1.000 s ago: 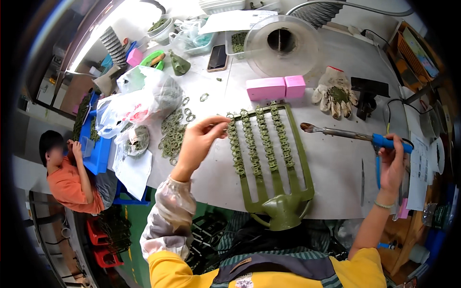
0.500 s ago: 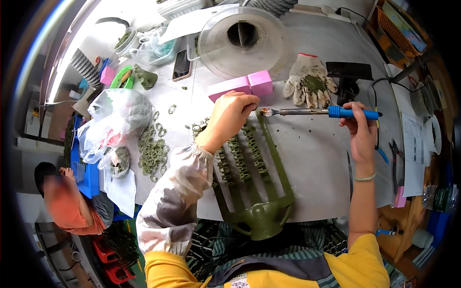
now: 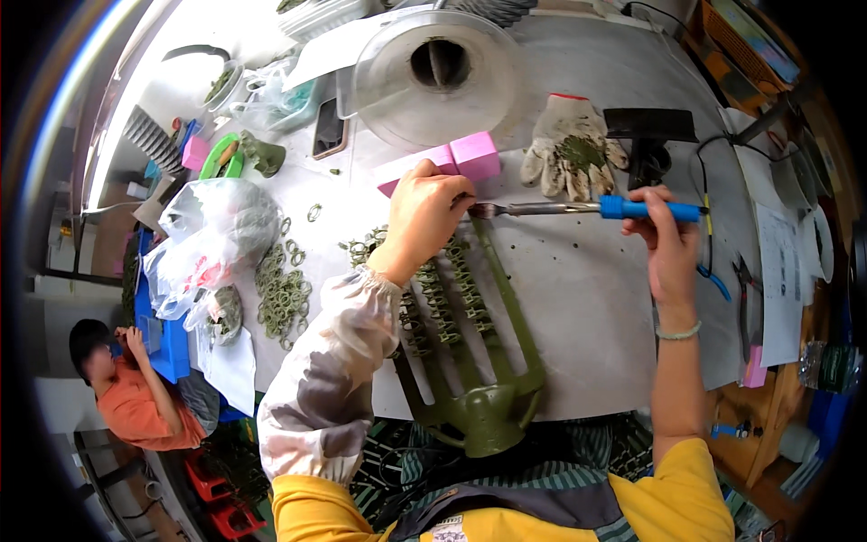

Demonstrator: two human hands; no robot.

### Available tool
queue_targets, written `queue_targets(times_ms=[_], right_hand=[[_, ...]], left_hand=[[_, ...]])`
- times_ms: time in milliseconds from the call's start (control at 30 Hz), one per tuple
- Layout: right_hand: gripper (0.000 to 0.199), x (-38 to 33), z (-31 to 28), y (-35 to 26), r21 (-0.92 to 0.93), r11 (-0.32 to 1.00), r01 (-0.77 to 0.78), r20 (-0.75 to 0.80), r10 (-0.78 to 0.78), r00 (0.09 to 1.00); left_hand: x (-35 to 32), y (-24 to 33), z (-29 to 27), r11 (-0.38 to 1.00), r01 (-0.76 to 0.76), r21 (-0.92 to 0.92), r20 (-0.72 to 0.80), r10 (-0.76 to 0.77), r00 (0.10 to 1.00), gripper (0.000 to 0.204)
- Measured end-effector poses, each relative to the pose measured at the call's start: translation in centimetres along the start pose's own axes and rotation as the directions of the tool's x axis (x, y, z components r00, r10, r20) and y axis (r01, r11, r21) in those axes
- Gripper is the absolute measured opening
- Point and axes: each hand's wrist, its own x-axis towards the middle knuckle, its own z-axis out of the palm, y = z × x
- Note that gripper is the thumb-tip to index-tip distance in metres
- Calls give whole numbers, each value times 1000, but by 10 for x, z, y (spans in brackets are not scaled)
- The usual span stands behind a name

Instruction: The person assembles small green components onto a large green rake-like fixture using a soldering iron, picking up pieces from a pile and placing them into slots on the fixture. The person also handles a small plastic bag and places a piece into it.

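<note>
My left hand (image 3: pixel 423 215), in a pale sleeve cover, is closed in a pinch above the far end of a dark green frame with long bars (image 3: pixel 511 303). What its fingertips hold is hidden. Rows of small green rings (image 3: pixel 462 287) line the frame's inner bars; its rounded cup end points toward me. In my right hand (image 3: pixel 666 237) is a blue-handled soldering iron (image 3: pixel 560 209), held level, its flat tip at my left fingertips. A pink block (image 3: pixel 475 156) lies just beyond my left hand.
Loose green rings (image 3: pixel 284 294) lie in a pile at left, beside a plastic bag (image 3: pixel 226 226). A phone (image 3: pixel 330 128), a clear round basin (image 3: pixel 384 90), a stained glove (image 3: pixel 571 135) and a black stand (image 3: pixel 646 126) stand farther back. Pliers (image 3: pixel 744 303) lie right. A co-worker (image 3: pixel 144 402) sits far left.
The whole view has shifted slightly, moving the table things a little left. Both hands keep their holds, with the iron's tip still at my left fingertips. The co-worker's head has turned a little.
</note>
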Motion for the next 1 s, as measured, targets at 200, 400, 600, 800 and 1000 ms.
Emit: queue_targets(times_ms=[200, 400, 600, 800, 1000], right_hand=[[18, -10, -24, -20, -22, 1000, -19, -124, 16, 992], [20, -15, -18, -24, -16, 999, -41, -140, 38, 989], [22, -21, -12, -33, -48, 998, -47, -152, 40, 988], [20, -24, -10, -38, -84, 996, -27, -153, 14, 988], [18, -24, -9, -31, -60, 998, -15, -98, 9, 995]], left_hand=[[1, 1, -20, 983, 32, -179, -27, -37, 999, 20], [-73, -140, -92, 777, 605, 172, -179, -579, 795, 17], [-92, -195, -91, 860, 509, 38, 101, -510, 854, 28], [-85, -148, -86, 758, 650, -61, -61, -653, 755, 29], [-56, -29, -70, 693, 335, -638, 38, -406, 913, 25]])
